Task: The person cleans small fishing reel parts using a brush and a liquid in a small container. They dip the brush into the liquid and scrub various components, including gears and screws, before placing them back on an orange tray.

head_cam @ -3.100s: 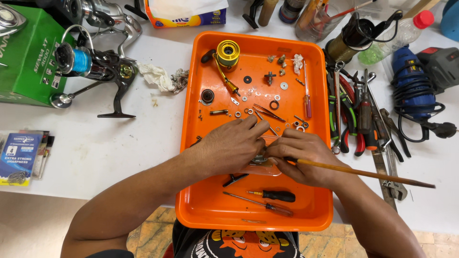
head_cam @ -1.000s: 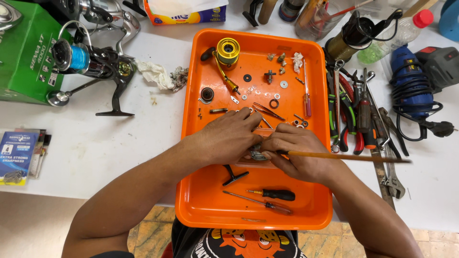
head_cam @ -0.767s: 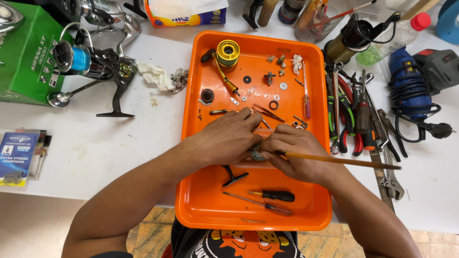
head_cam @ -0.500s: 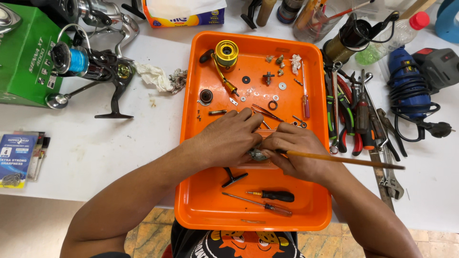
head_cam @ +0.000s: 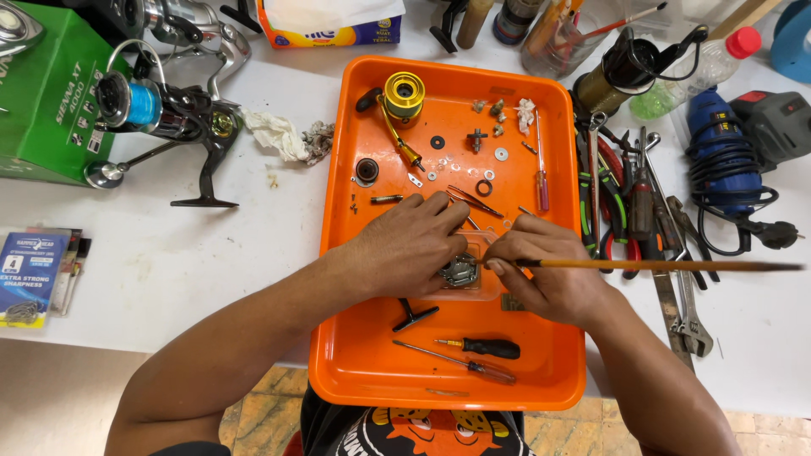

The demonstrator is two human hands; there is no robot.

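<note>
At tray centre, left hand [head_cam: 404, 247] closed on a small metal reel part [head_cam: 460, 271], steadying it over a clear plastic dish [head_cam: 486, 291]. Right hand [head_cam: 551, 274] pinches a thin wooden-handled brush [head_cam: 659, 265], tip at the part. Judged step: cleaning or greasing the part; next calls for fine, steady strokes. Loose washers [head_cam: 502, 152] and screwdrivers [head_cam: 481, 345] lie about the orange tray [head_cam: 338, 355].

Bright even overhead light, soft short shadows, sharp focus (centre especially), slight wide-angle bending at the edges
</note>
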